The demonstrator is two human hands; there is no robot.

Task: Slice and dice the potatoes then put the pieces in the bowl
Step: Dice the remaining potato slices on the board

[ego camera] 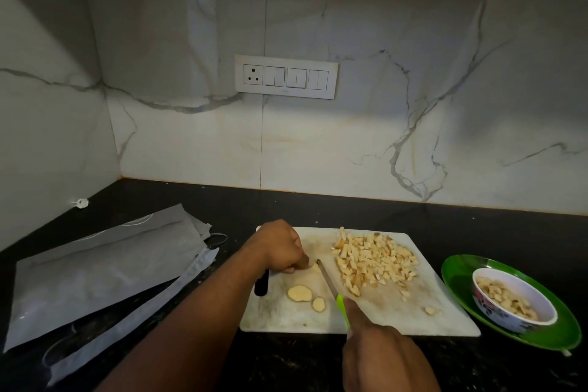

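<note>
Lying at the far left on the dark counter [318, 207] are grey plastic bags [105, 267], one overlapping another, with a small white plug [81, 202] behind them near the wall. Right of the bags sits a white cutting board [286, 318] with a slot handle at its left edge. The left hand [281, 248] rests over the board's back-left part, its fingers curled down and pinching a small potato piece [315, 266] against the board. Two round potato slices [299, 293] lie flat just in front of that hand, the smaller one to the right. The knife [327, 280] runs diagonally from beside the held piece toward the near edge, its blade tip touching or nearly touching that piece. The right hand [381, 356] grips the green handle, forefinger stretched along its top. A heap of diced potato [375, 261] covers the board's back-right part, with a few stray cubes nearer the front. Just right of the board, a green plate [458, 280] carries a patterned bowl [496, 315] partly filled with potato pieces. On the marble wall behind is a switch panel [286, 76].
</note>
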